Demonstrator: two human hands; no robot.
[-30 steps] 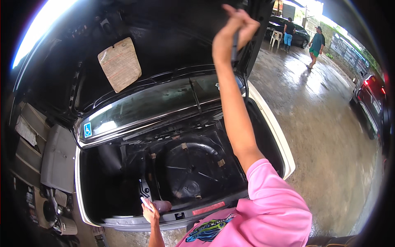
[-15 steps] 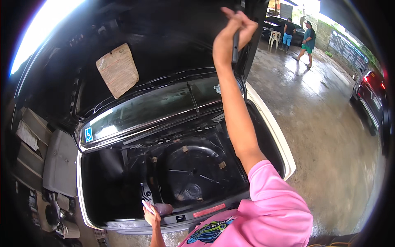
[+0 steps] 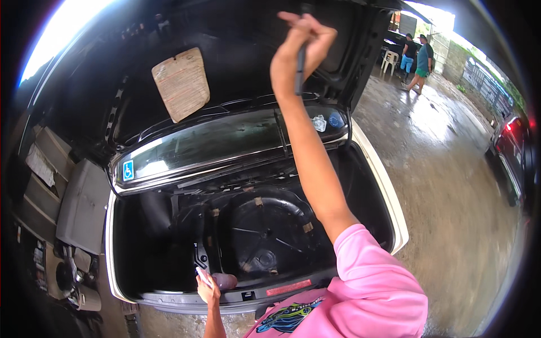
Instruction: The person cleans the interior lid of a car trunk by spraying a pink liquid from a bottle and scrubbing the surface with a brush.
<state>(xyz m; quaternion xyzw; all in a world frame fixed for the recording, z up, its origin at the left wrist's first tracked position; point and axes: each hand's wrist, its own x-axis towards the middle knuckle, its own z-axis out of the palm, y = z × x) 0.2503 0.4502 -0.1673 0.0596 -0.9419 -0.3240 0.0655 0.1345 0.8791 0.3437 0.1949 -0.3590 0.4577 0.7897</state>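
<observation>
My right hand is raised high in front of the black underside of the open trunk lid. Its fingers are closed around a slim black stick-like handle; what sits at the handle's upper end is blurred. Low at the trunk's near edge, my left hand is closed on a pinkish bottle with a white upper part, tilted on its side. Below and beyond it lies the bare black trunk floor, with a round spare-wheel well and small brown tape pieces.
A worn paper label is stuck inside the lid. To the left stand a grey panel and cluttered shelves. Two people, a white plastic chair and a dark red car are on the wet concrete at right.
My right hand has moved left across the lid with the black handle. My left hand stays near the trunk edge with the bottle. The view has shifted, and the two people appear closer together.
</observation>
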